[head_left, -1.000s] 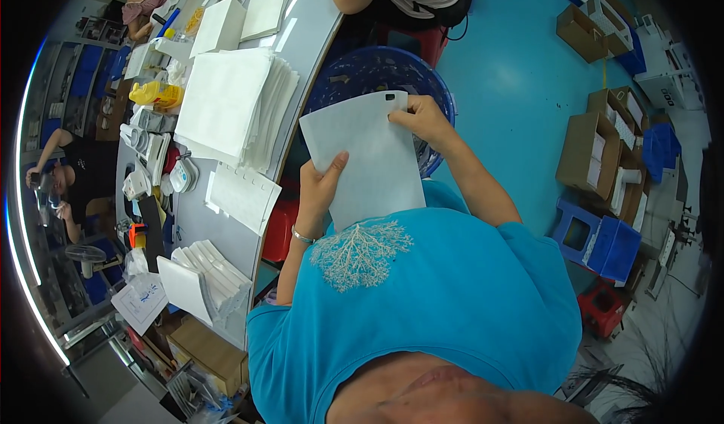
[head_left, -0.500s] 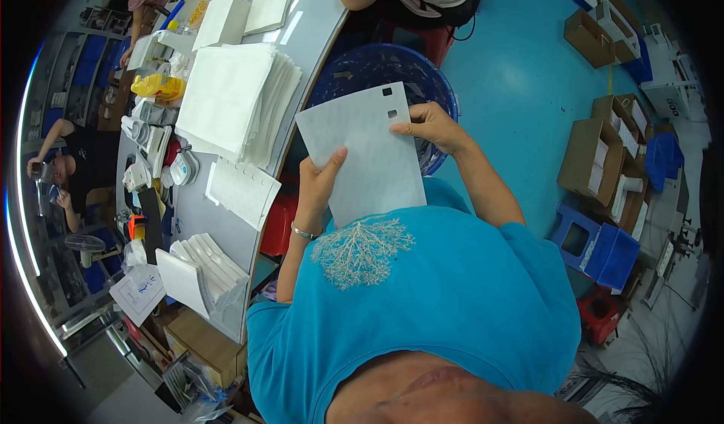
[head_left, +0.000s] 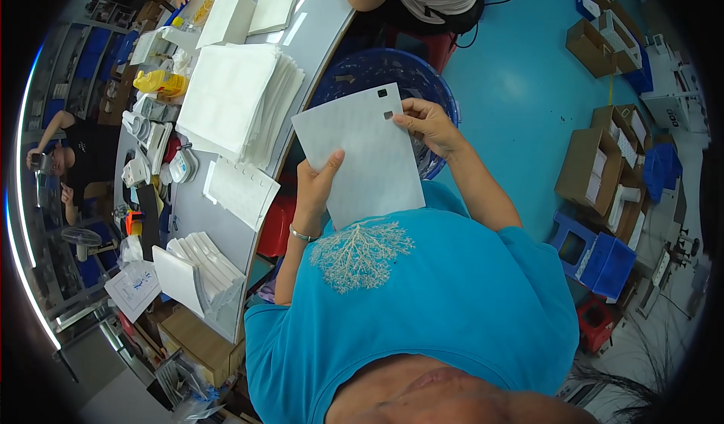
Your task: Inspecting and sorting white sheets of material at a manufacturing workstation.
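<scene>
Item 1: white sheet [head_left: 358, 156], qty 1, held up in front of the chest, lower edge at the shirt, upper part overlapping the blue bin [head_left: 362, 64] in view.

Item 2: L hand [head_left: 315, 185], grip pinching the sheet's left side, thumb on top; fingers behind, hidden.

Item 3: R hand [head_left: 431, 128], thumb + fingers pinched together at the R edge, by the lower opening; can't tell if a scrap is betw. them.

Status: 2 sq. openings nr the upper R corner, upper one [head_left: 382, 93] dark & clear through, lower one [head_left: 389, 115] greyer. No others visible down the R edge. Appears part-done; lower opening prob. the one in hand; no. left unclear.

Surroundings, on counter [head_left: 324, 18]: lg. stack of white sheets [head_left: 226, 100], untouched; loose sheet [head_left: 243, 194] w/ small marks along one edge, too small to ID; smaller white stack [head_left: 178, 277] nr the corner.
</scene>
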`<move>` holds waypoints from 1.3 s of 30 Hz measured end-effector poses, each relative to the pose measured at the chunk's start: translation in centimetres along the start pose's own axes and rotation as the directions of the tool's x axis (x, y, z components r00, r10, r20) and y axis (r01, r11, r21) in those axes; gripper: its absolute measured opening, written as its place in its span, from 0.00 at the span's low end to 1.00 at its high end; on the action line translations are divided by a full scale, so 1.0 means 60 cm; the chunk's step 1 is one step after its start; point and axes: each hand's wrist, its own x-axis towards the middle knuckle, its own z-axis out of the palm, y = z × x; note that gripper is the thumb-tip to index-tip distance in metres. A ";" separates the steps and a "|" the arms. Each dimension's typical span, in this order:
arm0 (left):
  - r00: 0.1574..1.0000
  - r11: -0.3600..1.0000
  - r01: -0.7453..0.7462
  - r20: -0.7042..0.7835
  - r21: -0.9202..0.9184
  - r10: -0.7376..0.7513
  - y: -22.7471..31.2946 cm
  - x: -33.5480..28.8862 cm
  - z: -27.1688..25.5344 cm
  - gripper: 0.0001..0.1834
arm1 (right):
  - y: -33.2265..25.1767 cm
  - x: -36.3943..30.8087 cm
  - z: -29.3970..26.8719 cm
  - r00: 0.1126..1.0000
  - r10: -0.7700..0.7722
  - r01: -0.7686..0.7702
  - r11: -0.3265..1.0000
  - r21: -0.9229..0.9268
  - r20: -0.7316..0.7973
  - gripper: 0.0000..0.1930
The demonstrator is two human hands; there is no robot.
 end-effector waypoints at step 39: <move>0.998 0.998 0.054 -0.022 -0.027 -0.054 -0.003 -0.001 0.005 0.21 | 0.056 -0.020 -0.031 0.979 0.111 -0.035 0.916 -0.399 0.169 0.13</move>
